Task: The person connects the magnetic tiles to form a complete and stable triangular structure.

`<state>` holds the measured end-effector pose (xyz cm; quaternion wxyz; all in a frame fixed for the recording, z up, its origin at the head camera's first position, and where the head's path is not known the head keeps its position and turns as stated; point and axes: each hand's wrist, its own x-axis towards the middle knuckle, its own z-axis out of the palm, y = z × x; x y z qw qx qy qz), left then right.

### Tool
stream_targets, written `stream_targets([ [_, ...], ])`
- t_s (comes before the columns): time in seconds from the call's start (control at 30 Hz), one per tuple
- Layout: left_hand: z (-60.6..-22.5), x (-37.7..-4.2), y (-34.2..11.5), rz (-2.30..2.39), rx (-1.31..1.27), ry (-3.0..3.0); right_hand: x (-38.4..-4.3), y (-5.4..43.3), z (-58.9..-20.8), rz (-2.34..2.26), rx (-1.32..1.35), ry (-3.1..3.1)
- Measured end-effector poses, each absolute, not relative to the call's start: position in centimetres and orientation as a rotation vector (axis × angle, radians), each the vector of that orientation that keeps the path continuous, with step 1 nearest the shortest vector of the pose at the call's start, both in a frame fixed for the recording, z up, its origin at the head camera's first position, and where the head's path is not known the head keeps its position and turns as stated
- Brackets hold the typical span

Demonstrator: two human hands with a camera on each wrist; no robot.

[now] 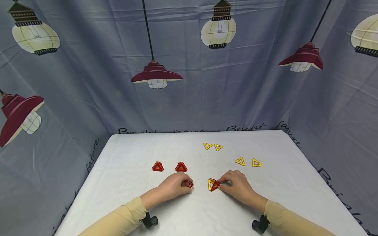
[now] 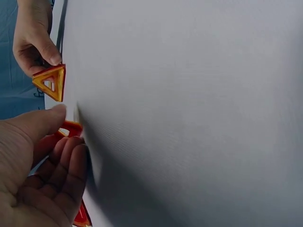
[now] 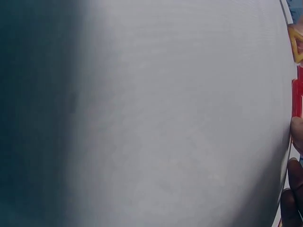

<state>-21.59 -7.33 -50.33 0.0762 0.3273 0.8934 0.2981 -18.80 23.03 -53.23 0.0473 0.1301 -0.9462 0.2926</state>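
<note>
My left hand (image 1: 176, 185) pinches a small red triangular frame (image 1: 190, 184) between thumb and fingers, partly hidden by them. In the left wrist view, the thumb and curled fingers close on this red triangular frame (image 2: 73, 127). Facing it across a small gap, my right hand (image 1: 238, 186) grips a red triangular frame (image 1: 215, 186) by its edge. Against that piece is a yellow triangular frame (image 1: 210, 184), overlapping it. At the right wrist view's edge, only the fingertips (image 3: 297, 130) and part of the red piece (image 3: 297, 97) show.
Two red pyramid-like stacks (image 1: 157, 166) (image 1: 181, 167) stand beyond my left hand. Behind my right hand lie yellow triangular frames, one pair (image 1: 207, 146) (image 1: 218, 147) farther back, another (image 1: 240, 161) (image 1: 256, 162) nearer on the right. A white cloth covers the table (image 1: 124, 150); patterned curtains (image 1: 189, 105) surround it.
</note>
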Motion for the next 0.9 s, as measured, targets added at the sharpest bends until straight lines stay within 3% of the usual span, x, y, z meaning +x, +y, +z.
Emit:
stream_targets([
  [0.9,-51.7,-22.0,-2.3,1.039,1.029,2.711,-19.0,21.1,-53.4,0.771,0.468,-2.852],
])
